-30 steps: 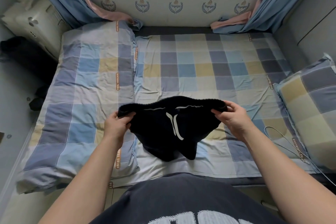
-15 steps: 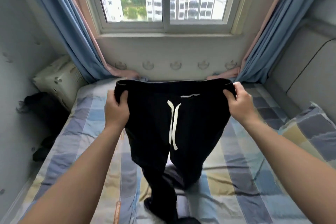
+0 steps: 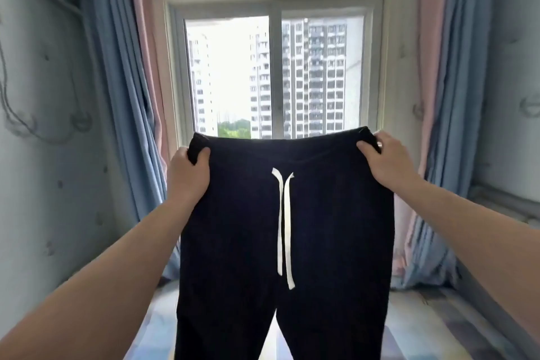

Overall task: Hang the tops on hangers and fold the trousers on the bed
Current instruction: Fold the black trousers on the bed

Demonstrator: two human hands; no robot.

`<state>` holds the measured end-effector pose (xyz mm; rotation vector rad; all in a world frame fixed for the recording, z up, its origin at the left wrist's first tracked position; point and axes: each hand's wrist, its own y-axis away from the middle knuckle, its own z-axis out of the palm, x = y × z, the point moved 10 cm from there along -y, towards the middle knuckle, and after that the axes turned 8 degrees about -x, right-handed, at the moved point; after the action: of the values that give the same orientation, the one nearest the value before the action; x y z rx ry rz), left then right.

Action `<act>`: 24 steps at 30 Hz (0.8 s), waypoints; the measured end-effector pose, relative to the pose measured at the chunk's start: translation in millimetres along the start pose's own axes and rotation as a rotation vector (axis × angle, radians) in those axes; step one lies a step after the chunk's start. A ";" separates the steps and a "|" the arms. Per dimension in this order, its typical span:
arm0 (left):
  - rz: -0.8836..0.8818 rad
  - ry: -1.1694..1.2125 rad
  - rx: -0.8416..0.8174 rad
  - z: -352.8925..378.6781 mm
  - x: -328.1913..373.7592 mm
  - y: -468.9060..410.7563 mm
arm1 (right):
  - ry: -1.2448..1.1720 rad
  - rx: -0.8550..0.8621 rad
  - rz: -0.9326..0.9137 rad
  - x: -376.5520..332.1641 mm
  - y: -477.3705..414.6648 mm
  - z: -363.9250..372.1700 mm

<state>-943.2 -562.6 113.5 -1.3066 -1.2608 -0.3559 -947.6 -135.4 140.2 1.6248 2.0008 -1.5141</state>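
Left hand [image 3: 188,174] and right hand [image 3: 387,162] hold the trousers [image 3: 233,242] up mid-frame, fingers [image 3: 205,152] curled on the waistband [image 3: 286,145]. No fold started yet.

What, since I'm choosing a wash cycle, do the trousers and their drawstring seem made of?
Trousers: soft matte dark knit, probably cotton jersey; they hang limp, without shine. Drawstring: flat white woven tape, likely cotton; matte, ribbon-like strands.

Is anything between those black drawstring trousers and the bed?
Nothing visible does. The left hand and right hand hold the black drawstring trousers above the checked bed; the trousers hide the part below.
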 end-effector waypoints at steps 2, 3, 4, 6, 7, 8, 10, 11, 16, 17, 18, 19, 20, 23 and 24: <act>-0.044 0.045 -0.013 -3.1 19.3 -15.1 | -0.050 0.018 0.022 -20.7 -19.7 -10.2; -0.091 0.083 -0.025 -2.4 25.0 -21.4 | -0.085 0.015 0.044 -29.3 -29.1 -13.1; -0.147 0.143 -0.042 -0.6 31.6 -24.8 | -0.132 0.004 0.084 -36.3 -37.8 -14.0; -0.233 0.284 -0.081 6.7 48.3 -29.5 | -0.247 -0.036 0.171 -52.0 -47.9 -11.6; -0.252 0.337 -0.101 11.4 58.4 -31.4 | -0.302 -0.064 0.196 -62.4 -49.5 -8.6; -0.249 0.364 -0.122 16.2 71.1 -32.0 | -0.349 -0.096 0.207 -74.1 -49.8 -4.9; -0.213 0.379 -0.174 28.4 97.7 -31.3 | -0.406 -0.164 0.199 -98.4 -49.4 3.1; -0.196 0.388 -0.206 35.1 109.2 -29.3 | -0.422 -0.194 0.184 -109.7 -48.2 6.3; -0.059 0.426 -0.405 63.0 155.9 -5.1 | -0.459 -0.267 0.064 -154.8 -47.1 20.8; -0.033 0.420 -0.436 66.8 161.9 -0.5 | -0.452 -0.271 0.043 -161.0 -47.0 22.7; -0.008 0.410 -0.460 69.3 167.1 3.8 | -0.450 -0.271 0.030 -165.6 -46.8 24.0; 0.013 0.400 -0.478 69.9 171.0 7.7 | -0.451 -0.268 0.019 -168.9 -46.8 24.0; 0.032 0.397 -0.495 70.1 173.6 11.0 | -0.456 -0.271 0.007 -172.3 -45.5 23.4; 0.068 0.437 -0.579 70.6 174.6 21.5 | -0.490 -0.330 -0.011 -181.6 -39.5 21.5; 0.087 0.446 -0.609 71.8 173.0 24.2 | -0.513 -0.364 -0.014 -185.0 -37.3 22.4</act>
<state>-896.1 -419.9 228.0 -1.6631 -0.7319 -0.9646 -913.2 -268.3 271.6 0.9650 1.8528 -1.2998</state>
